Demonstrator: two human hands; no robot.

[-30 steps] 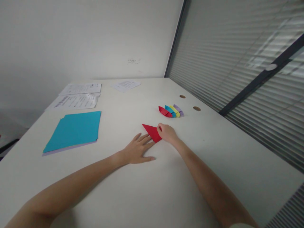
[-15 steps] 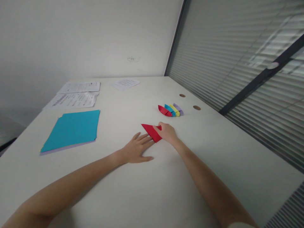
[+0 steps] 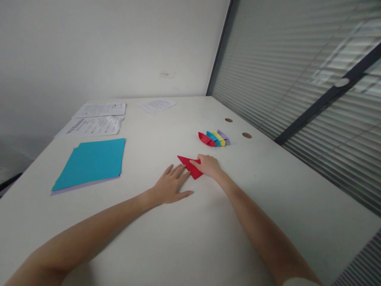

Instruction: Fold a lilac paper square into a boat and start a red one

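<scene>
A red paper folded into a triangle (image 3: pixel 190 166) lies flat on the white table (image 3: pixel 184 238). My left hand (image 3: pixel 171 185) rests flat beside it, fingers spread, the fingertips touching the triangle's near left edge. My right hand (image 3: pixel 208 165) presses down on the triangle's right part, with a finger stretched along its upper edge and the other fingers curled. Behind them lies a row of small folded paper pieces (image 3: pixel 214 138) in red, blue, yellow and purple.
A stack of coloured sheets with a blue one on top (image 3: pixel 91 163) lies at the left. Printed white papers (image 3: pixel 95 119) sit at the far left and another (image 3: pixel 157 105) near the wall. Two round cable holes (image 3: pixel 246 135) are by the blinds at the right.
My right hand's finger has slid leftward along the red triangle's upper edge. My left hand has shifted slightly to the left. The triangle stays in place.
</scene>
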